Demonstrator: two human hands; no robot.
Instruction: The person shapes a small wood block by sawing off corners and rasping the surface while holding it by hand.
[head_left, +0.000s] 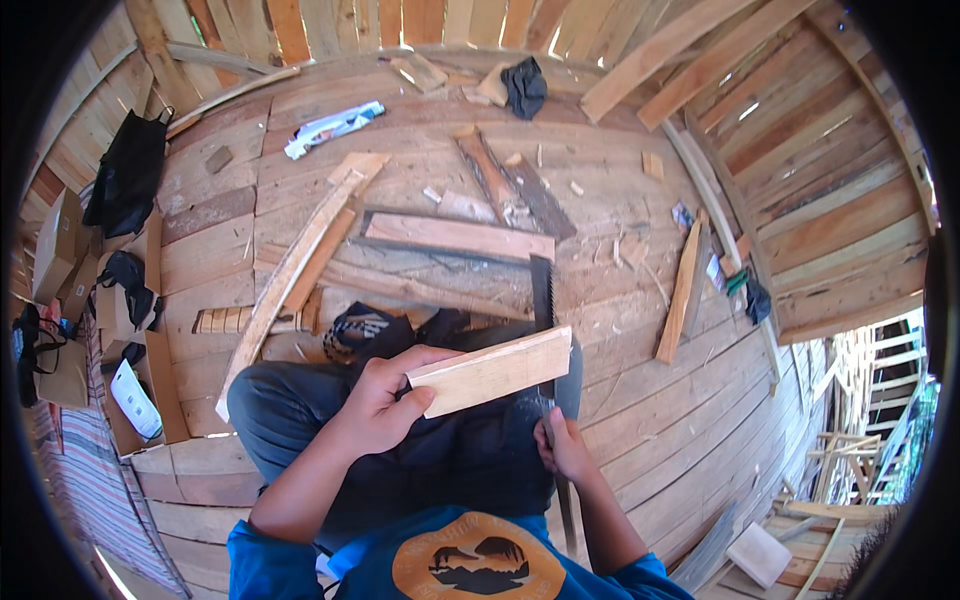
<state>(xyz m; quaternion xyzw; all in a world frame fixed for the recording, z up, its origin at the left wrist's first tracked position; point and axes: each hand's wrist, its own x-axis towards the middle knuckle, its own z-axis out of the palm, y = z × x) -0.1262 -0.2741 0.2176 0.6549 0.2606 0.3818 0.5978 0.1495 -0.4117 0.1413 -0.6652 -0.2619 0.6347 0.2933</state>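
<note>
A short pale wooden board [495,372] lies across my lap, tilted up a little toward the right. My left hand [385,403] grips its left end, thumb on the near face and fingers behind. My right hand [567,448] is closed around a handsaw [543,292] with a dark, narrow, toothed blade. The blade points away from me, passing behind the board near its right end. Whether the teeth touch the wood I cannot tell. Part of the saw also runs back below my right hand, toward my shirt.
A long plank [460,235] lies ahead on the board floor [620,180]. Curved strips [290,280] and a sheathed knife-like tool [245,319] are at left, near cardboard boxes [160,385]. Dark cloth [365,330] lies by my knees. Offcuts [680,290] lie at right, near the plank wall.
</note>
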